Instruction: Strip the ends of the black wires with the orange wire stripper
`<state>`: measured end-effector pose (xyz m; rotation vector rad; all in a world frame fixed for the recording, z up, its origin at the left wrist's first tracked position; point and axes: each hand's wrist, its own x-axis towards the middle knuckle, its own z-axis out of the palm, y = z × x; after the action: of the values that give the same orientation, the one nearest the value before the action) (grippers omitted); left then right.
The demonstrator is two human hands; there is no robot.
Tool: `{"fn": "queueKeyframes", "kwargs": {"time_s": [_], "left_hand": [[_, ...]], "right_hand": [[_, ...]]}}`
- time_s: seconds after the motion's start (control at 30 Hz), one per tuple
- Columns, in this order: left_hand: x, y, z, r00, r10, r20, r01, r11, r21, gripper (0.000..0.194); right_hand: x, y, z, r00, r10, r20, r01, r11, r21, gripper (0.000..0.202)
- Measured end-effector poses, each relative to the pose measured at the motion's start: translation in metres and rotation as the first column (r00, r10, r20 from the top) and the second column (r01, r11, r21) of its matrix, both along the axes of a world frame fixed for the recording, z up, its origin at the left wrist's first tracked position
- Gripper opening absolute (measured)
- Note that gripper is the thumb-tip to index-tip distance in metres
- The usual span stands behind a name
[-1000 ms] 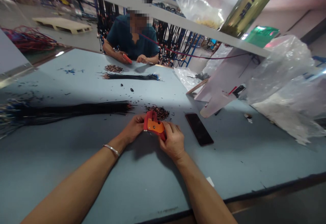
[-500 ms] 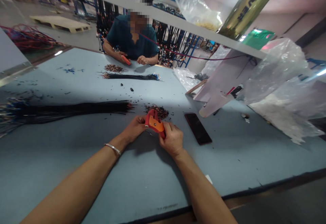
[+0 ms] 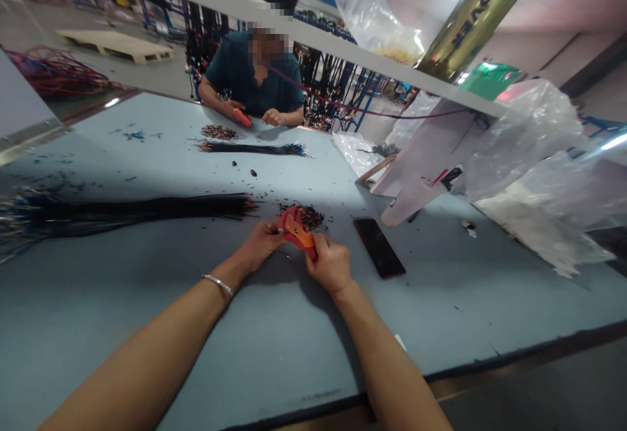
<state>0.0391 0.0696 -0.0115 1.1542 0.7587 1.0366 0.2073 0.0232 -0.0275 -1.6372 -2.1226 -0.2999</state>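
Observation:
My right hand [image 3: 330,264] is closed round the handles of a red and orange wire stripper [image 3: 296,230], held above the table with its head toward my left hand. My left hand [image 3: 262,245] is closed in a pinch right at the tool's head. A thin dark wire [image 3: 287,256] shows just below those fingers; most of it is hidden by the hand. Behind the tool lies a small pile of short cut-off pieces [image 3: 311,217]. To the left a long bundle of black wires [image 3: 147,212] stretches across the table, its copper-coloured ends toward my hands.
A phone [image 3: 379,248] lies right of my right hand. Across the table [image 3: 220,352] a co-worker [image 3: 252,72] holds an orange-red tool [image 3: 241,117] behind another wire bundle [image 3: 255,149]. A white beam [image 3: 313,32] crosses overhead; plastic bags [image 3: 529,137] are at the right.
The wire stripper has tilted a little and its handles look squeezed closer together in my right hand. My left hand stays at its head, almost in the same place.

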Motion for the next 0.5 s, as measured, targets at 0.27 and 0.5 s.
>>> {"fn": "queueKeyframes", "kwargs": {"time_s": [0.27,0.5], "left_hand": [[0.0007,0.0032,-0.0031,0.990,0.130,-0.054,-0.127,0.990,0.056,0.022],[-0.0011,0.0065,-0.0067,0.918,0.375,-0.131,-0.361,0.924,0.124,0.029]], "right_hand": [[-0.0015,0.0023,0.0007,1.000,-0.010,0.012,0.010,1.000,-0.004,0.022],[-0.0019,0.0021,-0.0008,0.999,0.018,-0.043,-0.017,1.000,0.021,0.038]]}}
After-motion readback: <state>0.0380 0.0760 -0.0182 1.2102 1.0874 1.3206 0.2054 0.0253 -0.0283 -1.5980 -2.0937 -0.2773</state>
